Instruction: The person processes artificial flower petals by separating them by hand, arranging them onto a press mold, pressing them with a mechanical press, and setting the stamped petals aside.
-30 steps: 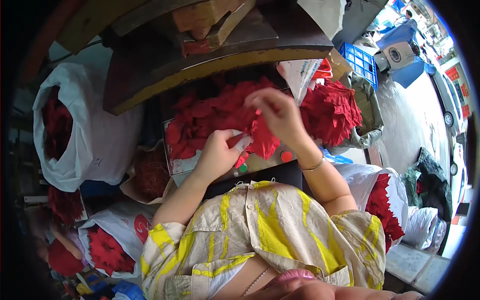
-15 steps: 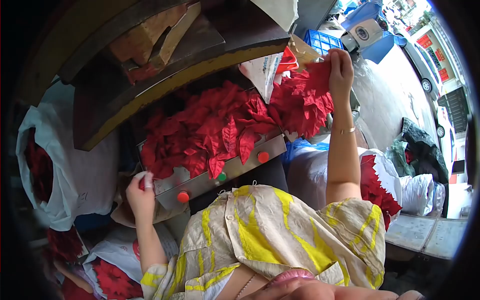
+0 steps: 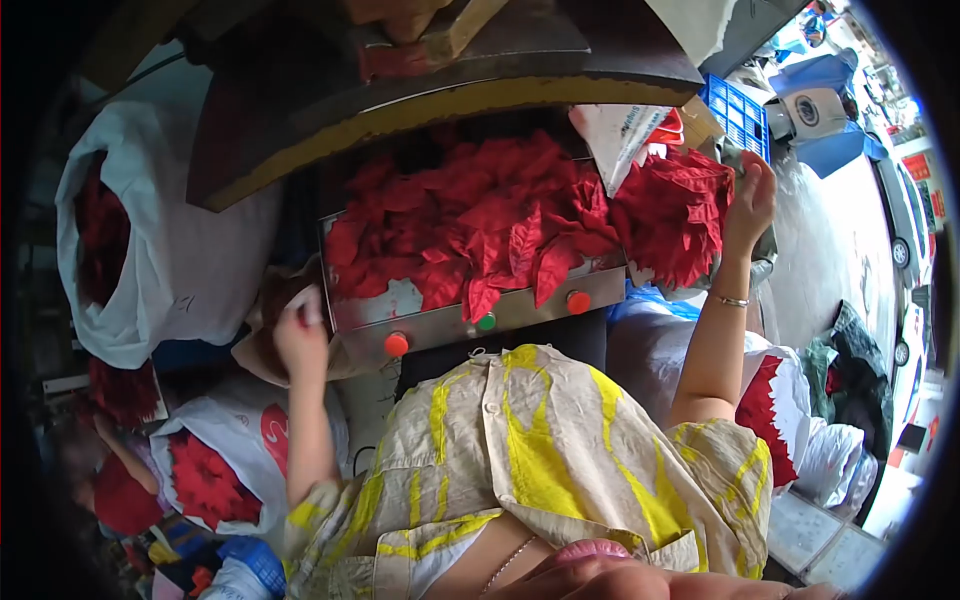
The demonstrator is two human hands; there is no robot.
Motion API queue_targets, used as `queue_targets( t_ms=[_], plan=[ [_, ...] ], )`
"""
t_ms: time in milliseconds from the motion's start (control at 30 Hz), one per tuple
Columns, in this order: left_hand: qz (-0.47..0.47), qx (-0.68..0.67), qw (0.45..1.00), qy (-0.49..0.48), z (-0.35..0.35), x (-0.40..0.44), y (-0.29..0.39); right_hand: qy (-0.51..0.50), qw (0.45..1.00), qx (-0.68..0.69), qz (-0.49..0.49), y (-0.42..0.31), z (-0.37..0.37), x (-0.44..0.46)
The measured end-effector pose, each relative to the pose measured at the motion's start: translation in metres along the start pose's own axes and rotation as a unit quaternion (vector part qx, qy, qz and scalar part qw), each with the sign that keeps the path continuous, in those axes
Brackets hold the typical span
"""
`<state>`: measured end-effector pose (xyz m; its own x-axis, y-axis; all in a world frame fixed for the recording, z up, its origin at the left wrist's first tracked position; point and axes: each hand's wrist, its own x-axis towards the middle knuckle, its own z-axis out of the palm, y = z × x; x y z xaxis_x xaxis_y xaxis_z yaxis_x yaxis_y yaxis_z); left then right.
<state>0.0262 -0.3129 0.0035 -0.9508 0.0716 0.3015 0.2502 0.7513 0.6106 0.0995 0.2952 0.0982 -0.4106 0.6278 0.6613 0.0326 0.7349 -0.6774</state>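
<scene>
Beside the left end of a metal work surface, my left hand is curled closed and slightly blurred. Something pale shows on one of its fingers; whatever it may hold is hidden. My right hand is at the right edge of a stack of red leaf-shaped fabric pieces. Its fingers point upward, loosely extended, and no red piece shows in them. Between the hands, a heap of red fabric poinsettia leaves covers much of the metal surface.
A heavy dark machine head overhangs the heap. Two red buttons and a green button line the front panel. White sacks of red pieces stand left and right. Another person's arm shows at lower left.
The view has shifted, so the scene sits further right. My right hand has come down to the stack and let go of the red piece. My left hand has drawn slightly away from the metal edge.
</scene>
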Motion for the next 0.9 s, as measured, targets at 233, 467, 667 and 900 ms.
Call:
queue_targets(
  t_ms=[233, 467, 667, 900],
  plan=[
    [0.233, -0.098, 0.951, -0.177, 0.117, 0.061, 0.171, -0.250, 0.959, 0.111, 0.069, -0.082, 0.049, -0.099],
    [0.180, -0.026, 0.952, -0.247, 0.154, 0.096, 0.186, -0.355, 0.931, 0.079, 0.036, -0.082, 0.082, -0.151],
    [0.149, -0.105, 0.970, -0.158, 0.138, 0.096, 0.182, -0.353, 0.919, 0.158, 0.076, -0.098, 0.113, -0.149],
    [0.134, -0.135, 0.974, -0.120, 0.148, 0.064, 0.170, -0.328, 0.929, 0.174, 0.000, -0.109, 0.140, -0.143]
  ],
)
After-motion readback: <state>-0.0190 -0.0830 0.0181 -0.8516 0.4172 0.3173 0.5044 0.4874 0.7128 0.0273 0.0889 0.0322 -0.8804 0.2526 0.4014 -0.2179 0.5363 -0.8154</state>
